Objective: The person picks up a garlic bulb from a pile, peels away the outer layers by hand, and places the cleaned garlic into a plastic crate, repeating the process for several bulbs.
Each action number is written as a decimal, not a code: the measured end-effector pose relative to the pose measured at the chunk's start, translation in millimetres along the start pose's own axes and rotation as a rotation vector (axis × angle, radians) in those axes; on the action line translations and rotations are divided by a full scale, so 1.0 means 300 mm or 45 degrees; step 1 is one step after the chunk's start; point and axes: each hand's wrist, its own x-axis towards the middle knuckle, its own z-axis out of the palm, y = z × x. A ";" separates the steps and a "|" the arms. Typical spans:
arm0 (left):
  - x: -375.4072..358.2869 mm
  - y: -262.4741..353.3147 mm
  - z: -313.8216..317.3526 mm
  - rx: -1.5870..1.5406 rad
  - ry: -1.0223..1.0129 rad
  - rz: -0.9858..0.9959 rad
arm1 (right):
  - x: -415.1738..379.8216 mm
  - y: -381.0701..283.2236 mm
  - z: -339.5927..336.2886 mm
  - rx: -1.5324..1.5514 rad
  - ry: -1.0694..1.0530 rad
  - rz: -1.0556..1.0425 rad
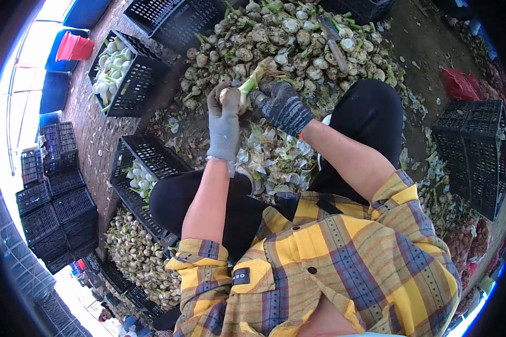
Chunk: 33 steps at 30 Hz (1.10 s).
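My left hand (pixel 224 121), in a pale grey glove, is closed around a garlic bulb (pixel 243 100). The bulb's green stalk (pixel 249 84) points up and to the right, ending in dry brown leaves (pixel 269 68). Right beside it is my right hand (pixel 285 108), in a dark striped knit glove, with curled fingers close against the bulb and stalk. What those fingers pinch is hidden. Beyond both hands lies a large heap of soiled bulbs (pixel 244 54). On the ground below them are loose papery skins (pixel 275 160).
A long knife-like tool (pixel 336 51) rests on the heap. On the left, a black crate (pixel 130 84) and a nearer crate (pixel 126 185) hold cleaned white bulbs. More bulbs (pixel 138 255) lie lower left. Stacked crates (pixel 56 208) stand far left, a black crate (pixel 469 151) right.
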 end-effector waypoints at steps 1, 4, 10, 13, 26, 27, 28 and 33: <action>0.000 0.020 -0.004 0.031 -0.020 -0.168 | -0.003 -0.011 -0.007 0.022 -0.031 0.093; 0.006 0.011 0.004 -0.204 0.043 -0.444 | 0.000 0.022 0.021 0.096 0.068 -0.008; 0.012 -0.084 -0.011 0.387 -0.014 0.204 | 0.032 0.114 0.084 0.409 0.074 0.151; 0.018 -0.036 -0.007 0.046 0.072 -0.215 | 0.019 0.092 0.068 0.440 0.112 0.128; 0.016 -0.025 -0.022 -0.228 -0.172 -0.394 | -0.001 0.116 0.028 -0.121 -0.062 -0.224; 0.016 -0.017 -0.023 -0.353 -0.191 -0.479 | -0.013 0.061 0.004 0.045 -0.084 -0.107; 0.018 -0.009 -0.028 -0.478 -0.208 -0.562 | -0.015 0.058 0.003 0.027 -0.091 -0.089; 0.047 -0.128 -0.050 0.484 -0.064 0.168 | 0.022 0.140 0.039 -0.486 -0.155 -0.179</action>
